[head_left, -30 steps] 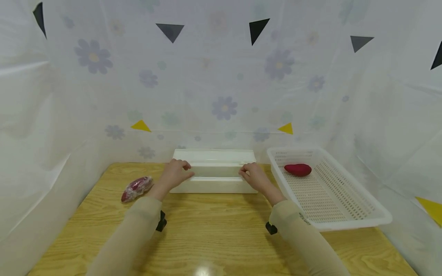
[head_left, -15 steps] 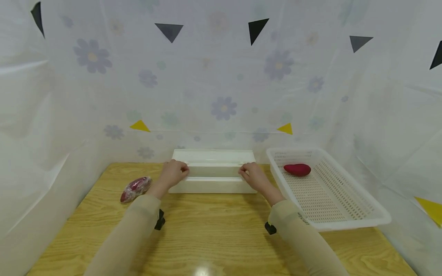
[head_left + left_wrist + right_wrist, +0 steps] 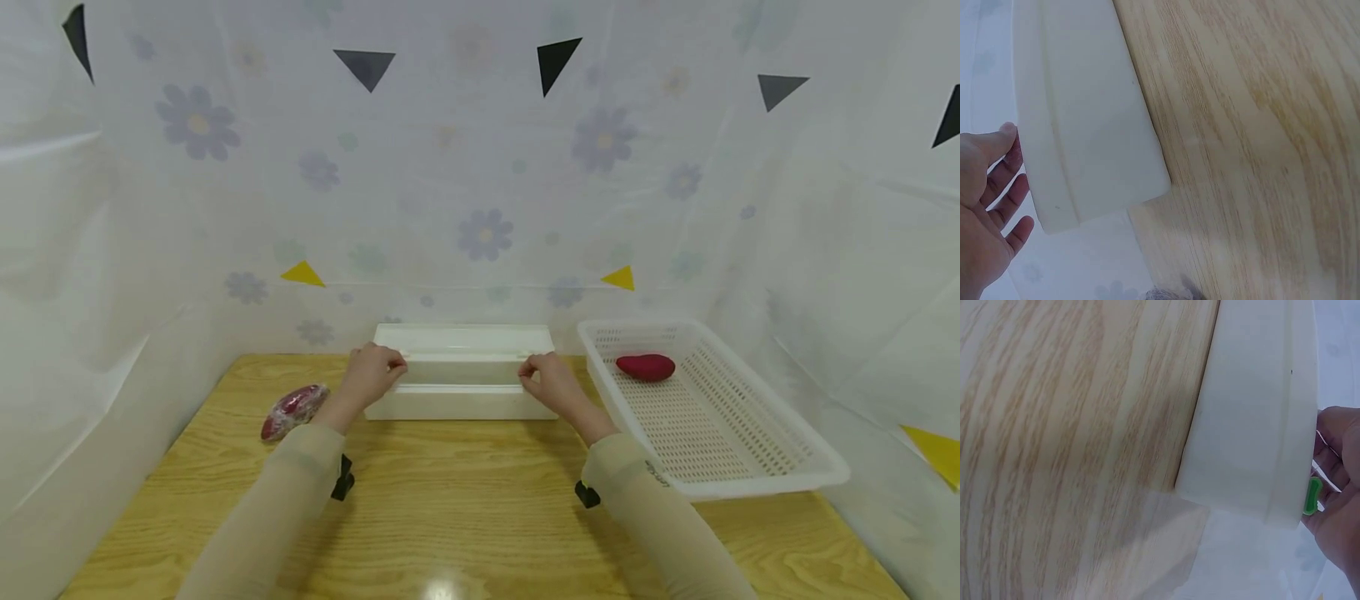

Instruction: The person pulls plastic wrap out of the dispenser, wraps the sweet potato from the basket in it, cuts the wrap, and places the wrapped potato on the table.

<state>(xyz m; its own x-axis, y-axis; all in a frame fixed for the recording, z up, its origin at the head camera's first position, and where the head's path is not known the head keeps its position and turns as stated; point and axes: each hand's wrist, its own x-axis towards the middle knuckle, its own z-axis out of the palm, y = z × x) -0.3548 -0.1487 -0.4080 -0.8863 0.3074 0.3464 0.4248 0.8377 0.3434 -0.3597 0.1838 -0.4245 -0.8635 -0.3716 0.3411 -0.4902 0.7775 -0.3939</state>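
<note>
A long white plastic wrap dispenser [image 3: 462, 406] lies across the back of the table, its lid [image 3: 463, 340] raised behind. At its left end my left hand [image 3: 369, 373] pinches with thumb and forefinger at the opening; its other fingers curl loosely in the left wrist view. My right hand [image 3: 551, 383] pinches likewise at the right end. The plastic wrap between them is so clear that it barely shows. Beside the right fingers sits a small green piece [image 3: 1312, 495] on the dispenser's edge. Left of the left hand lies a film-wrapped red sweet potato [image 3: 294, 412].
A white perforated basket [image 3: 757, 487] stands on the right with one bare red sweet potato [image 3: 646, 367] inside. The wooden table [image 3: 465, 508] runs toward me, and a flowered white sheet [image 3: 420, 183] hangs close behind the dispenser.
The left thumb and forefinger, apart a second ago, have closed into a pinch, and that hand has shifted slightly left. The right hand keeps its place.
</note>
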